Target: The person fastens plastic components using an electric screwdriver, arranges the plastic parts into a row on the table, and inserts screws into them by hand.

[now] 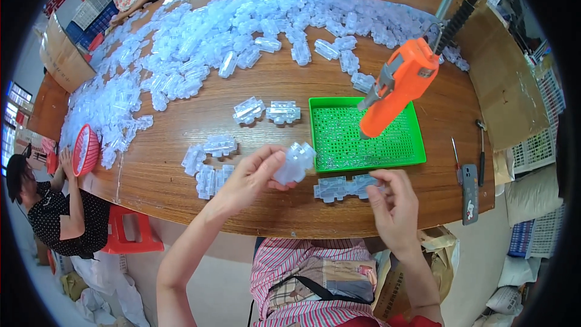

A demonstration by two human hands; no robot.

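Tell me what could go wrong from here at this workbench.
The orange power tool hangs over the green tray, so it might swing and strike the tray or a hand reaching under it.

The clear plastic piece is held off the table in the fingers of the left hand, so it could slip and drop.

The phone lies close to the table's edge, so a passing arm might nudge it off.

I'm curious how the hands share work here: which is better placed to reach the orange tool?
Probably the right hand: it is nearer the orange tool and lifts nothing, while the left hand holds up a clear plastic piece.
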